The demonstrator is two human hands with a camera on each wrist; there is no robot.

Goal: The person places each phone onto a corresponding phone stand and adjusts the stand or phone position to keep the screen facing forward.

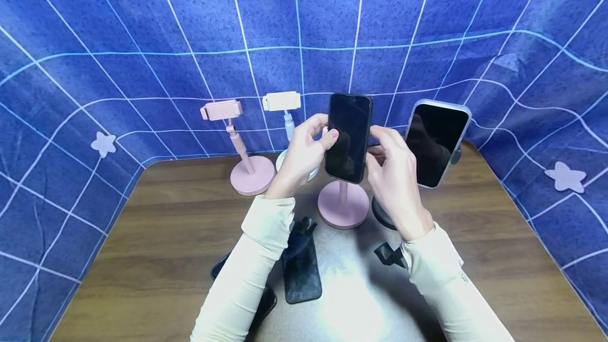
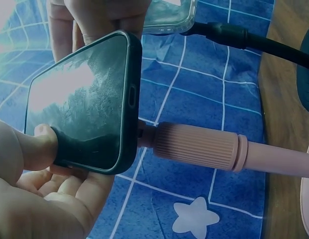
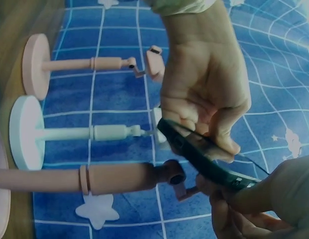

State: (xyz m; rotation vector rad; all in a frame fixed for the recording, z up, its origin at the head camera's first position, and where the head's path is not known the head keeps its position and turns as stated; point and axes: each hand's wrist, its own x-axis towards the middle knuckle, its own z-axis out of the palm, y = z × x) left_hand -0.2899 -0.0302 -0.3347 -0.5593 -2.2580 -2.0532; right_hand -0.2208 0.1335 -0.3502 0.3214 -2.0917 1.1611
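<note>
Head view, hands (image 1: 309,149) gripping black phone (image 1: 350,139), both sides — right apparently pinching, partly hidden

The location is a compact tabletop station, screened on three sides; whether it belongs to a home, an office or a shop cannot be determined. A creased, grid-patterned blue fabric backdrop (image 1: 190,20) with pale stars (image 1: 565,177) borders the rear and both sides of a wood-grain counter (image 1: 157,236). Adjustable phone stands (image 1: 252,176) and smartphones (image 1: 349,141) constitute the equipment. A bright reflection (image 1: 351,300) on the counter's near section shows strong lighting.
</note>
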